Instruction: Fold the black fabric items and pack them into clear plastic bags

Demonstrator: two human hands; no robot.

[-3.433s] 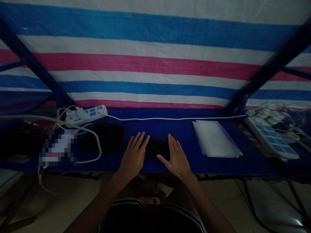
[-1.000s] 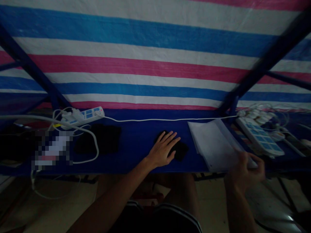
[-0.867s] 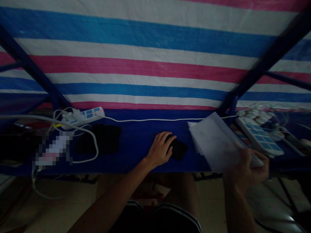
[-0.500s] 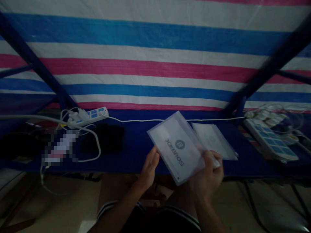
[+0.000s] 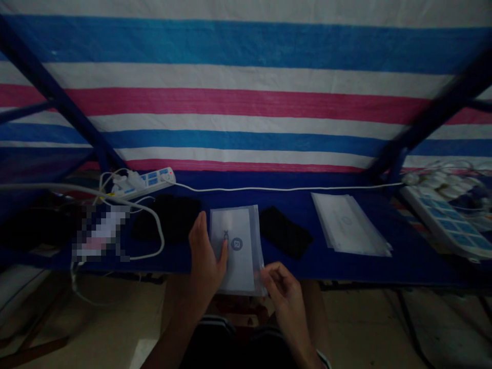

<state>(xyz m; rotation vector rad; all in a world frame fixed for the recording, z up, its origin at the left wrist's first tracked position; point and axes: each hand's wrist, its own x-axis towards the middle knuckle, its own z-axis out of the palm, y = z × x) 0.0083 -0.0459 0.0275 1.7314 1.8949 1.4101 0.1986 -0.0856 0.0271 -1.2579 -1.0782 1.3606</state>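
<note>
Two black cloths point(image 5: 166, 218) flank the handheld plastic sleeve point(image 5: 238, 261).

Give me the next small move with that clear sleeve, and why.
Probably ease open the lower right corner of the clear plastic sleeve with the right hand: its fingers are already at that corner, while the left hand has its thumb on the sleeve's face, above the blue table.

A single head-worn camera looks forward and down from above the near edge of the bench point(image 5: 338, 269), facing the striped tarpaulin point(image 5: 246, 102) at the far side, close above the left hand point(image 5: 205, 256) and right hand point(image 5: 284, 302), with the floor point(image 5: 361, 318) below.
</note>
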